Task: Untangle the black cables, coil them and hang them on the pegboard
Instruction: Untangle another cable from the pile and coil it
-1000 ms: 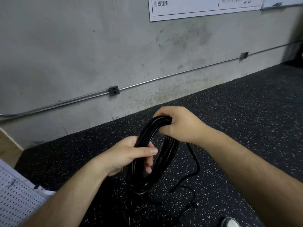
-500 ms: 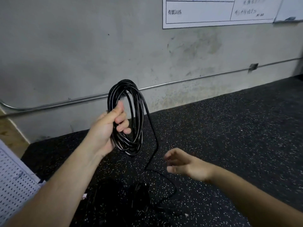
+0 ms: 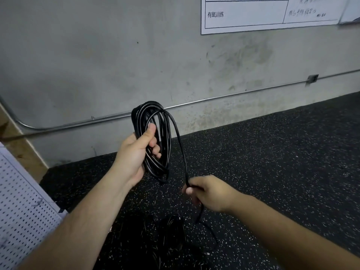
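- Our left hand (image 3: 134, 152) grips the coil (image 3: 165, 137) at centre frame. Our right hand (image 3: 210, 193), at 5 o'clock from it, is closed round the free strand (image 3: 180, 149).
- We judge that a hard pull on that strand could drag loops out of the left grip, or snag it in the tangled pile (image 3: 165, 236) at 6 o'clock.
- We count one coil, one free strand, one pile, two hands, and one pegboard (image 3: 23, 207) at 8 o'clock.

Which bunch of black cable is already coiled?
The coil gripped in the left hand, its loose strand held by the right hand; the other bunch lies tangled on the floor.
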